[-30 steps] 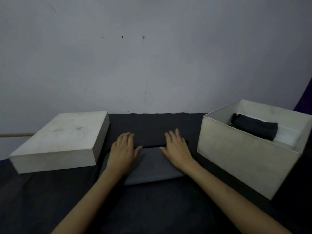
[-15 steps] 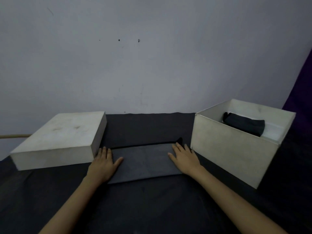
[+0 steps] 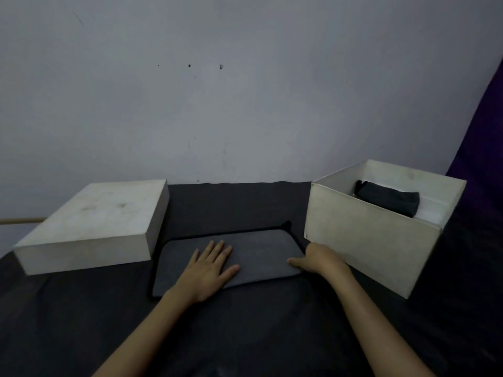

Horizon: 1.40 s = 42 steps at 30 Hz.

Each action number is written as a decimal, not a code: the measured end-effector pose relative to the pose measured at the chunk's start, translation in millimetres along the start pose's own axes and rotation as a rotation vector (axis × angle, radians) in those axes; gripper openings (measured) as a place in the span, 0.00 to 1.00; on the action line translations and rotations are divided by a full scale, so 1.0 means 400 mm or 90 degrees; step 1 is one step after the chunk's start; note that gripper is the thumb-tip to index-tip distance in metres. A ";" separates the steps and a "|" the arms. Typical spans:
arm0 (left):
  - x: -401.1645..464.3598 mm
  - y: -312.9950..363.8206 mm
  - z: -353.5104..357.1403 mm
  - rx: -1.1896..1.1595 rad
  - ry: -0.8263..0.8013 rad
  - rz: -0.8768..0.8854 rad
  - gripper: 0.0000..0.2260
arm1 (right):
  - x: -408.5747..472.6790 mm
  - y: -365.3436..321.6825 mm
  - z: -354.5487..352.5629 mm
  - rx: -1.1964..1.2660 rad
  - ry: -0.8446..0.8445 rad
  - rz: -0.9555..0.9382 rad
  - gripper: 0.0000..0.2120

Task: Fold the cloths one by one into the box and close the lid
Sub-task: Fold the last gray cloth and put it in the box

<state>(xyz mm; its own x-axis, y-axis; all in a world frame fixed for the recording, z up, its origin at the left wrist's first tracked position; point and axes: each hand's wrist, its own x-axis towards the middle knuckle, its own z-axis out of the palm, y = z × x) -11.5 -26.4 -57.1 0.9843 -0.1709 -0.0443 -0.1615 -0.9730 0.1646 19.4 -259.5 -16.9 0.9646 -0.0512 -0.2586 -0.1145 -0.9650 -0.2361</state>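
Note:
A grey cloth (image 3: 258, 248), folded into a flat rectangle, lies on the dark table between the lid and the box. My left hand (image 3: 209, 270) rests flat on its middle with the fingers spread. My right hand (image 3: 318, 261) is at the cloth's right edge, thumb on top and fingers tucked around that edge. The open white box (image 3: 367, 248) stands to the right, close to my right hand. Inside it lies a dark folded cloth (image 3: 389, 198) against the far wall. The white lid (image 3: 92, 213) sits top-up on the left.
The table is covered with a dark sheet (image 3: 245, 336) and backs onto a pale wall (image 3: 245, 104). A purple fabric (image 3: 484, 137) hangs at the far right behind the box. A wooden rod (image 3: 19, 221) shows at the left edge.
My left hand has slid from the cloth's left end to its middle. My right hand has turned sideways and taken the cloth's right edge.

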 end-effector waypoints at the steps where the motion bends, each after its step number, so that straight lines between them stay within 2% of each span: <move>1: -0.001 0.001 -0.003 -0.010 -0.011 -0.002 0.58 | -0.004 0.001 -0.003 0.022 -0.007 0.004 0.27; 4: 0.001 0.007 -0.026 -0.025 -0.041 -0.007 0.34 | -0.013 -0.010 0.002 0.160 0.037 -0.024 0.20; 6: 0.013 0.013 -0.046 -0.070 0.037 0.010 0.27 | -0.039 -0.041 0.011 0.240 0.152 -0.098 0.12; 7: 0.021 0.020 -0.058 -0.143 0.100 0.012 0.21 | -0.055 -0.061 0.015 0.247 0.217 -0.147 0.08; 8: 0.028 0.030 -0.068 -0.259 0.145 -0.008 0.16 | -0.074 -0.082 0.020 0.230 0.268 -0.201 0.05; 10: 0.040 0.051 -0.085 -0.576 0.142 -0.080 0.13 | -0.109 -0.124 0.035 0.155 0.283 -0.306 0.06; 12: 0.051 0.068 -0.098 -0.840 0.094 -0.157 0.13 | -0.124 -0.149 0.065 0.035 0.195 -0.381 0.11; 13: 0.053 0.074 -0.098 -0.889 0.077 -0.185 0.13 | -0.125 -0.153 0.083 -0.027 0.142 -0.399 0.16; 15: 0.056 0.079 -0.085 -0.877 0.059 -0.201 0.12 | -0.117 -0.148 0.110 -0.079 0.065 -0.404 0.23; 17: 0.067 0.078 -0.066 -0.775 0.093 -0.209 0.06 | -0.102 -0.136 0.123 -0.049 0.039 -0.400 0.25; 18: 0.070 0.078 -0.059 -0.712 0.117 -0.212 0.07 | -0.096 -0.130 0.125 -0.033 0.035 -0.403 0.25; 20: 0.074 0.078 -0.053 -0.607 0.153 -0.206 0.17 | -0.092 -0.123 0.127 -0.042 0.023 -0.418 0.27; 23: 0.066 0.098 -0.050 -0.480 0.176 -0.170 0.15 | -0.113 -0.124 0.122 -0.091 -0.041 -0.411 0.40; 24: 0.064 0.103 -0.044 -0.395 0.185 -0.162 0.17 | -0.123 -0.122 0.115 -0.096 -0.062 -0.408 0.41; 26: 0.063 0.099 -0.031 -0.232 0.206 -0.170 0.22 | -0.142 -0.119 0.093 -0.045 -0.071 -0.410 0.31; 27: 0.064 0.094 -0.027 -0.204 0.214 -0.181 0.24 | -0.146 -0.120 0.082 -0.009 -0.036 -0.406 0.25; 28: 0.064 0.091 -0.025 -0.202 0.221 -0.184 0.24 | -0.144 -0.123 0.074 0.015 0.023 -0.382 0.22; 30: 0.065 0.084 -0.019 -0.216 0.223 -0.176 0.24 | -0.126 -0.128 0.067 0.023 0.123 -0.278 0.22; 33: 0.066 0.083 -0.010 -0.250 0.227 -0.170 0.23 | -0.091 -0.138 0.068 0.009 0.078 -0.135 0.30; 35: 0.064 0.078 -0.012 -0.295 0.221 -0.176 0.23 | -0.069 -0.144 0.069 0.046 0.029 -0.113 0.27; 38: 0.058 0.071 -0.030 -0.435 0.195 -0.184 0.24 | -0.047 -0.137 0.064 0.191 0.008 -0.115 0.10; 40: 0.053 0.074 -0.035 -0.526 0.236 -0.165 0.19 | -0.043 -0.120 0.058 0.287 0.042 -0.101 0.14; 42: 0.047 0.082 -0.033 -0.541 0.316 -0.126 0.12 | -0.046 -0.108 0.056 0.362 0.104 -0.101 0.12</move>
<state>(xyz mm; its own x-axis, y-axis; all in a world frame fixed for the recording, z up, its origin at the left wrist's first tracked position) 2.7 -59.3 -39.5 0.9377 0.2545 0.2365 -0.0772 -0.5109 0.8562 1.2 -211.1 -22.9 0.9991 -0.0004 -0.0431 -0.0319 -0.6779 -0.7344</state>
